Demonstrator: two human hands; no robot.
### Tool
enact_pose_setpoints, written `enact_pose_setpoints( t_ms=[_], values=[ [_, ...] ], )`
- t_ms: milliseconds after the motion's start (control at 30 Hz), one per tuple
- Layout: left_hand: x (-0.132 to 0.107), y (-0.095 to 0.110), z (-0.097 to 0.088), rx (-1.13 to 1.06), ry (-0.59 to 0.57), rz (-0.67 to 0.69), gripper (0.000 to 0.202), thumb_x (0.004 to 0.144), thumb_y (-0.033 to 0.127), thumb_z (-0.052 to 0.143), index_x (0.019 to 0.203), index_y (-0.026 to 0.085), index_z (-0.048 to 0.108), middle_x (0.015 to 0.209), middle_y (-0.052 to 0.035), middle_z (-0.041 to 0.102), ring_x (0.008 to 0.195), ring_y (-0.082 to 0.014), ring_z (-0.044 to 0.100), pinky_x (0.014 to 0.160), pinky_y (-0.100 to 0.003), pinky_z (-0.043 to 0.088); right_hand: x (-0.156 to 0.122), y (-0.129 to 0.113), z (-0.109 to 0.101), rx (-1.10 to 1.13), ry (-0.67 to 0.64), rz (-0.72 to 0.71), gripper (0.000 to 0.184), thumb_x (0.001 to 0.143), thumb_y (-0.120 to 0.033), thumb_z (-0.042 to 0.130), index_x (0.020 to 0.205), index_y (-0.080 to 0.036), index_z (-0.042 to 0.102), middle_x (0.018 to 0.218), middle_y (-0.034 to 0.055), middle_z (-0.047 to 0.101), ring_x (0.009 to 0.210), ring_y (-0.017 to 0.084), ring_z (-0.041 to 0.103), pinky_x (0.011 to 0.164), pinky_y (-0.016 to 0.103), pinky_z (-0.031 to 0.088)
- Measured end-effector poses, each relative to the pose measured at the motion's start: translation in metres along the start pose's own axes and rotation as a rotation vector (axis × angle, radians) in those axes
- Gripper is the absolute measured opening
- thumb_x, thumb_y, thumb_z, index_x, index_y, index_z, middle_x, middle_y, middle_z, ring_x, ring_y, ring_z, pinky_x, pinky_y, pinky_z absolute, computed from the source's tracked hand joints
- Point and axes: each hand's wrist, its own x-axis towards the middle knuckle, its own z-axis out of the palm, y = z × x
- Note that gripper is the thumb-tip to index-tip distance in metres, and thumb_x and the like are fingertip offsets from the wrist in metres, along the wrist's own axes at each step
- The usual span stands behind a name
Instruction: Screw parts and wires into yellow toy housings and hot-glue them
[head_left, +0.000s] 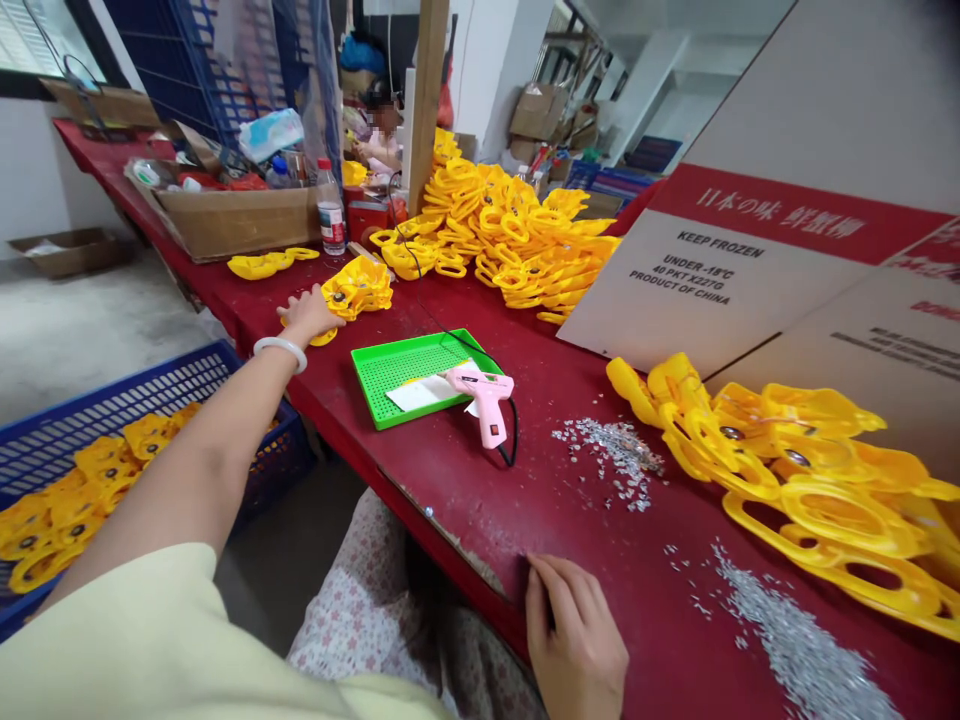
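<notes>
My left hand (307, 315) is stretched out to the far left of the table, its fingers closed around a yellow plastic part (324, 338). Right beside it lies a small heap of yellow plastic parts (364, 287) with round metal pieces in them. My right hand (576, 630) rests at the near table edge, fingers loosely bent, thumb a little apart, with nothing visible in it. Between the hands, a pink glue gun (489, 398) lies against the rim of a green perforated tray (367, 385). White paper (424, 393) sits in the tray.
Small clear bits (611, 450) and a pile of small metal pieces (802, 630) lie on the red table (465, 480). Yellow parts are stacked at right (847, 510) and back (510, 220). A large carton (750, 250) stands at right; a blue crate (202, 370) is below left.
</notes>
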Motion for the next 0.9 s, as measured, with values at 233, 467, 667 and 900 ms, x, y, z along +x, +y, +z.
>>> enact_pose_setpoints(
  t_ms=[233,467,667,900],
  values=[
    [-0.011,0.017,0.008,-0.031,0.127,-0.018,0.113,0.058,0.064,0.080,0.146,0.011,0.030,0.143,-0.0291,0.042,0.134,-0.0497,0.034,0.105,-0.073,0.023,0.001,0.000,0.002,0.006,-0.014,0.025,0.014,0.090,-0.013,0.055,0.102,-0.015,0.062,0.091,0.0074,0.065,0.086,0.018,0.059,0.081,0.034,0.050],
    [-0.044,0.023,-0.009,-0.267,0.542,0.231,0.112,0.043,0.082,0.073,0.129,0.015,0.050,0.146,-0.0171,0.043,0.129,-0.0427,0.036,0.104,-0.074,0.020,0.012,-0.006,-0.008,0.136,-0.012,0.160,0.021,0.086,-0.006,0.054,0.100,-0.018,0.063,0.091,0.0062,0.067,0.086,0.016,0.060,0.077,0.032,0.054],
    [-0.204,0.055,0.032,-0.749,0.423,0.676,0.017,0.082,0.040,0.065,0.089,0.025,0.066,0.080,0.0045,0.069,0.069,-0.0118,0.062,0.069,-0.026,0.050,0.070,0.034,-0.022,0.051,0.076,0.334,0.017,0.091,-0.019,0.050,0.099,-0.020,0.064,0.099,0.0073,0.068,0.095,0.017,0.064,0.085,0.032,0.053],
    [-0.304,0.105,0.089,-0.963,-0.314,0.857,0.022,0.091,0.034,0.053,0.078,0.018,0.061,0.062,0.0031,0.062,0.053,-0.0102,0.059,0.055,-0.020,0.045,0.161,0.177,-0.041,-0.424,0.101,0.811,0.033,0.089,-0.022,0.047,0.117,-0.009,0.058,0.124,0.0199,0.057,0.114,0.027,0.053,0.100,0.044,0.041]
  ],
)
